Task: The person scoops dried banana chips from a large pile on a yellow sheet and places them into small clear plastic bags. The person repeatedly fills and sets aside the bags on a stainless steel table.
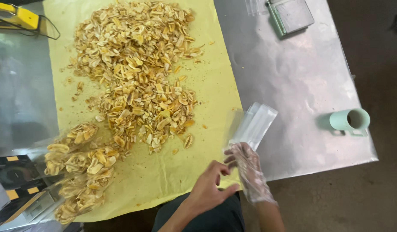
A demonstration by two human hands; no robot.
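Looking steeply down from head height at the steel desk (301, 81), fairly near, with the yellow sheet (207, 99) filling the frame's left-centre.

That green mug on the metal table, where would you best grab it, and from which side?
Probably by the body. The green mug lies on its side on the metal table, mouth towards the table's right edge and handle underneath, against the surface. Coming down from above, fingers could close across the round wall; the handle looks hard to get at. Neither the bare left hand nor the gloved right hand is near it.
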